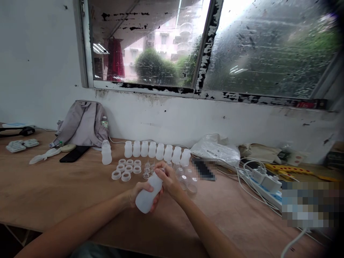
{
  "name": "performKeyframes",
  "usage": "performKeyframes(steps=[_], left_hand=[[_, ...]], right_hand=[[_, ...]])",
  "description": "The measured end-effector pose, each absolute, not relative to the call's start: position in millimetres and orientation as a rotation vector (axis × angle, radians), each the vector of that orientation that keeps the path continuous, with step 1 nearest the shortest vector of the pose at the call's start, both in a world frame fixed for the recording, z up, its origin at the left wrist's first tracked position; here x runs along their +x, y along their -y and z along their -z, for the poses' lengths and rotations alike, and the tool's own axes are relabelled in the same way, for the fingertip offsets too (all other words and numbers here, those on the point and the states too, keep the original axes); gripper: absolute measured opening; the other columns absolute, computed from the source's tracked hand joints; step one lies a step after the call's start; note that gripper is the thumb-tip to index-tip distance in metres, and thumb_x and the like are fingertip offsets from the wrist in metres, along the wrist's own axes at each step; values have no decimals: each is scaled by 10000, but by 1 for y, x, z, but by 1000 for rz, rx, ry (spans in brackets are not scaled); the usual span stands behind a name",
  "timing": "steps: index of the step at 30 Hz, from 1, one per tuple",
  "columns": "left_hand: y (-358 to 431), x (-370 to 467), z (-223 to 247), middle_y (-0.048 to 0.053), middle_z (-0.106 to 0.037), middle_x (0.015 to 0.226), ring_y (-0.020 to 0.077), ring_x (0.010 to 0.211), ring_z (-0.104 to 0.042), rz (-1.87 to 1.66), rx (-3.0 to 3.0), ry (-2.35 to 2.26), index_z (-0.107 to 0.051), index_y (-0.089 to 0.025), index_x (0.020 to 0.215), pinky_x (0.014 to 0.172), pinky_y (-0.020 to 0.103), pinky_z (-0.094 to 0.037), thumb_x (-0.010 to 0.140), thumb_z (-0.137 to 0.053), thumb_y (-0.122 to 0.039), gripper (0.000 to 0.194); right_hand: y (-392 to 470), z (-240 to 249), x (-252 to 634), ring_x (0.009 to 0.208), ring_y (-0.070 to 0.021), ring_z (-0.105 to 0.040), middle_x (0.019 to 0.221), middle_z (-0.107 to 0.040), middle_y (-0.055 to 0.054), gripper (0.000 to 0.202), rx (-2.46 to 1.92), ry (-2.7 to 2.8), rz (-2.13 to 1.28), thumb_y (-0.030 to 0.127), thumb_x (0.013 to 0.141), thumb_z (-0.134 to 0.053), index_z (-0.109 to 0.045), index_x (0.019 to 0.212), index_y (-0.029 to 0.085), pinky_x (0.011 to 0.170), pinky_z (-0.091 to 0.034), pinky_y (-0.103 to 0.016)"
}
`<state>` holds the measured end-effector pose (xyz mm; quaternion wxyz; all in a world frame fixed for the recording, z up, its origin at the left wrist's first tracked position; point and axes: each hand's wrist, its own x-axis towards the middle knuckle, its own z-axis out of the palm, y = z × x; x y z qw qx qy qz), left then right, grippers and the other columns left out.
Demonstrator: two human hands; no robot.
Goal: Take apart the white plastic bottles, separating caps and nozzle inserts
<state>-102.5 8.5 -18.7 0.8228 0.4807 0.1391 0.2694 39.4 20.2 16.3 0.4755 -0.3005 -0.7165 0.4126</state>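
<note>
A frosted white bottle (pixel 147 195) is tilted above the table's front part, its base toward the lower left. My left hand (pixel 138 191) is wrapped round its body. My right hand (pixel 168 179) has its fingers closed at the bottle's upper end; what sits there is mostly hidden by the fingers. Beyond my hands stands a row of several open frosted bottles (pixel 152 149). Several clear rings (pixel 129 169) lie left of my hands, with small clear nipples (pixel 146 172) beside them, partly covered by my right hand. Clear domed caps (pixel 191 186) are right of my right hand.
A bottle with a top (pixel 106 154) stands left of the row. Farther left are a black phone (pixel 74 154) and a grey backpack (pixel 83 123). At the right lie a plastic bag (pixel 217 150), a dark phone-like object (pixel 203 169), and a power strip (pixel 268 190) with cables on the brown table (pixel 80 193).
</note>
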Motion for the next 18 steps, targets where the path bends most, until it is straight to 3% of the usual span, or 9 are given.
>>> performKeyframes(steps=[3,13,18], left_hand=[[-11,-103,24,22,-565,552,144,452,-545,-559,984,-196,-548,-97,834,417,235,-409,585,-482,-279,316],[-26,-115,26,17,-552,568,140,461,-543,-662,941,-207,-528,-100,851,410,225,-383,611,-479,-287,308],[-32,-120,24,15,-561,576,136,467,-544,-666,981,-271,-514,-107,857,423,227,-383,591,-495,-278,317]], right_hand=[[-22,-16,41,331,-50,-383,592,-444,64,305,-651,1745,-1112,446,759,-496,-442,950,215,323,-251,-185],[-46,-8,50,530,-80,-396,609,-410,48,244,-665,1737,-971,389,703,-590,-452,753,194,471,-303,-205],[-49,-7,55,478,-74,-369,578,-401,59,221,-677,1609,-1112,372,697,-583,-464,765,198,428,-279,-203]])
